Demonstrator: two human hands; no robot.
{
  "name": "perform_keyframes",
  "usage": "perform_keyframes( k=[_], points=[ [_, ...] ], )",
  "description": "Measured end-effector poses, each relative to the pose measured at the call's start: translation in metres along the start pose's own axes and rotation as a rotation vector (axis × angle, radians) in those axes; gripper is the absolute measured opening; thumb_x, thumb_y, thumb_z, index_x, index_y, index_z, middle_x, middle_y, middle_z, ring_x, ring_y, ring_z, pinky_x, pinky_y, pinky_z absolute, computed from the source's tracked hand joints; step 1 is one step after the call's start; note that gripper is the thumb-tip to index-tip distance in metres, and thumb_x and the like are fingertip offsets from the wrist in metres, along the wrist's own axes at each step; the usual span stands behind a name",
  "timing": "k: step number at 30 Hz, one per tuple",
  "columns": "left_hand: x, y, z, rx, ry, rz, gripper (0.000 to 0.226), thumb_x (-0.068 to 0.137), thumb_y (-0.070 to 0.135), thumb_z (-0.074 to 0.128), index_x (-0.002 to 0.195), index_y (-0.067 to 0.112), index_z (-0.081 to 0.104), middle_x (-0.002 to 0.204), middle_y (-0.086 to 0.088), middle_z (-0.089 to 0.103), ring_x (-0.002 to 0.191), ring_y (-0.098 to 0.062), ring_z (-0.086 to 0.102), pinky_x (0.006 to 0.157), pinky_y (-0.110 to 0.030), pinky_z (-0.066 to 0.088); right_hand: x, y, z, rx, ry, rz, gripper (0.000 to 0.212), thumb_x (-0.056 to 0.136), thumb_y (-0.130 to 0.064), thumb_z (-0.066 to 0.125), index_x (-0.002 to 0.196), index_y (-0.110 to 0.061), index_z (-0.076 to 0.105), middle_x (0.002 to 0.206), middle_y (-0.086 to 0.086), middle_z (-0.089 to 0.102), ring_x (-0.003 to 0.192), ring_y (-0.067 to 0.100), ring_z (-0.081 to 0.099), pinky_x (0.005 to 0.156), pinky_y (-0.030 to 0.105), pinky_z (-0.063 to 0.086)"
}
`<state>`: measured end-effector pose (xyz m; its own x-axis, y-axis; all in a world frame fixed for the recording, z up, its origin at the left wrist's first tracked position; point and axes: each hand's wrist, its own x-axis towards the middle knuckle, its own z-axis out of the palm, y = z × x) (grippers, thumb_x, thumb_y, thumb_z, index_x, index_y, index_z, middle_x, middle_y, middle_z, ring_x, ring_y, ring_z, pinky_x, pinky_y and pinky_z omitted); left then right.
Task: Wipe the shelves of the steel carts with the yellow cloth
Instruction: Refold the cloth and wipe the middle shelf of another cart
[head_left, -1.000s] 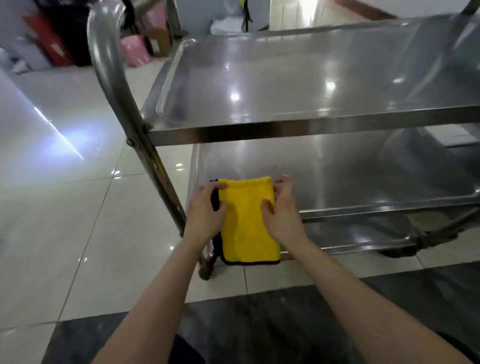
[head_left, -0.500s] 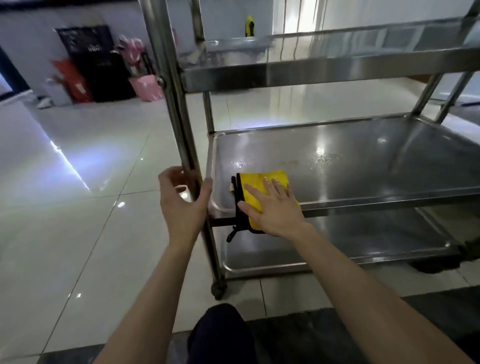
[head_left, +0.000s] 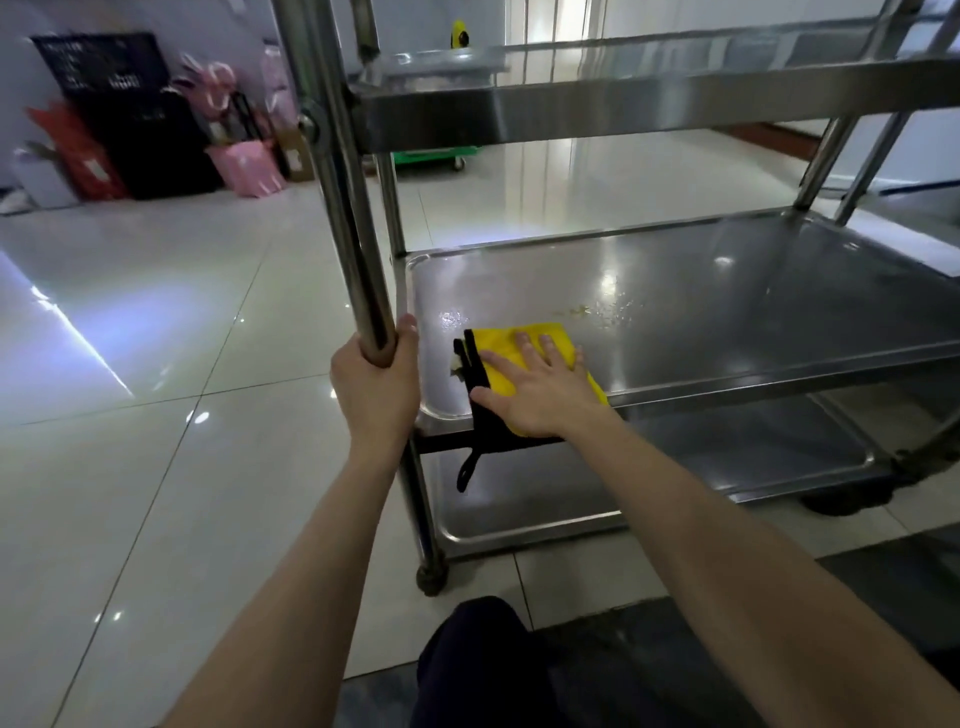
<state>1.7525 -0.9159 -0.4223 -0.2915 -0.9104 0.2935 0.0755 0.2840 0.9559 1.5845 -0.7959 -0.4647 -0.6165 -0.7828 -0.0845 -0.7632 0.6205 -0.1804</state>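
A steel cart fills the right half of the head view, with a top shelf (head_left: 649, 104), a middle shelf (head_left: 727, 291) and a bottom shelf (head_left: 701, 467). The folded yellow cloth (head_left: 540, 340) with a black edge lies at the middle shelf's near left corner and overhangs the rim. My right hand (head_left: 540, 395) presses flat on the cloth with straight fingers. My left hand (head_left: 376, 384) grips the cart's near left upright post (head_left: 343, 197). Yellowish spots (head_left: 576, 310) dot the shelf just beyond the cloth.
Glossy pale floor tiles (head_left: 156, 415) stretch to the left. Black, red and pink bags and boxes (head_left: 156, 130) stand against the far wall. A green wheeled dolly (head_left: 436, 155) sits behind the cart. My dark-clothed knee (head_left: 478, 665) is below, over a dark floor strip.
The view has dropped below the top shelf. The cloth went from both hands onto the middle shelf under my right hand, sliding slightly farther in. My left hand closed round the post.
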Motion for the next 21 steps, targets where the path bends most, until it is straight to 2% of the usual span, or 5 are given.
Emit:
perform_keyframes(
  k=[4, 10, 13, 18, 21],
  points=[
    [-0.007, -0.005, -0.004, -0.008, -0.001, -0.014, 0.059, 0.09, 0.049, 0.072, 0.069, 0.009, 0.035, 0.066, -0.031, 0.038, 0.058, -0.03, 0.042, 0.053, -0.059, 0.046, 0.034, 0.034, -0.008, 0.003, -0.023, 0.072, 0.085, 0.087, -0.095, 0.022, 0.163, -0.061, 0.003, 0.179, -0.004, -0.012, 0.165, 0.028, -0.014, 0.127, 0.065, -0.011],
    [-0.016, -0.012, -0.009, 0.006, 0.028, 0.025, 0.052, 0.09, 0.049, 0.07, 0.066, 0.016, 0.037, 0.064, -0.026, 0.039, 0.055, -0.031, 0.043, 0.05, -0.054, 0.044, 0.107, 0.028, -0.015, -0.068, 0.014, 0.125, 0.089, 0.087, -0.094, 0.012, 0.166, -0.054, 0.002, 0.179, 0.007, -0.01, 0.164, 0.039, -0.01, 0.125, 0.07, -0.01],
    [-0.014, -0.013, -0.007, -0.003, 0.049, 0.032, 0.048, 0.09, 0.047, 0.07, 0.061, 0.024, 0.039, 0.06, -0.014, 0.037, 0.055, -0.029, 0.04, 0.05, -0.054, 0.043, 0.142, -0.019, -0.014, -0.084, -0.007, 0.062, 0.087, 0.089, -0.092, 0.011, 0.167, -0.052, 0.0, 0.179, 0.01, -0.01, 0.163, 0.044, -0.011, 0.122, 0.074, -0.012],
    [-0.012, -0.016, -0.007, -0.001, 0.1, 0.035, 0.055, 0.09, 0.044, 0.07, 0.068, 0.005, 0.038, 0.064, -0.032, 0.04, 0.056, -0.05, 0.046, 0.051, -0.058, 0.045, 0.135, -0.077, 0.0, -0.03, -0.023, -0.106, 0.078, 0.098, -0.079, 0.017, 0.168, -0.049, 0.004, 0.179, 0.007, -0.009, 0.164, 0.039, -0.012, 0.123, 0.07, -0.017],
    [-0.011, -0.013, -0.005, 0.026, 0.118, 0.054, 0.051, 0.091, 0.042, 0.071, 0.065, 0.014, 0.037, 0.063, -0.031, 0.038, 0.056, -0.049, 0.047, 0.051, -0.056, 0.046, 0.099, -0.081, 0.008, 0.013, -0.024, -0.165, 0.075, 0.101, -0.073, 0.016, 0.169, -0.045, 0.004, 0.179, 0.001, -0.011, 0.165, 0.031, -0.014, 0.125, 0.065, -0.018]
  ],
)
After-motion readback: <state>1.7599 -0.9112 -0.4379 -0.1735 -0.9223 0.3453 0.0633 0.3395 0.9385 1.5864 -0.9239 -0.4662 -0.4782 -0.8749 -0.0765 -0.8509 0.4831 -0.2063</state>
